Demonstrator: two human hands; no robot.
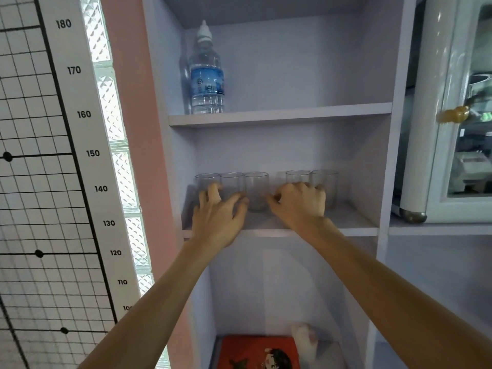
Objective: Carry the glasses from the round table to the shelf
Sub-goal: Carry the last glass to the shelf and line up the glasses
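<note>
Several clear glasses stand in a row on the middle board of the pale lilac shelf point(346, 230). My left hand point(218, 217) reaches in with spread fingers around the second glass from the left point(232, 179), fingertips in front of the leftmost glass point(206, 179) and thumb beside the third glass point(256, 190). My right hand point(299, 202) cups the fourth glass point(297, 176), with curled fingers next to the rightmost glass point(327, 186). Both held glasses rest on the board. Their lower parts are hidden by my hands.
A water bottle point(206, 75) stands on the shelf board above. A red box point(255, 351) and a white soft thing point(304, 339) lie in the compartment below. A glass-door cabinet point(452, 129) stands to the right, a height chart point(80, 129) to the left.
</note>
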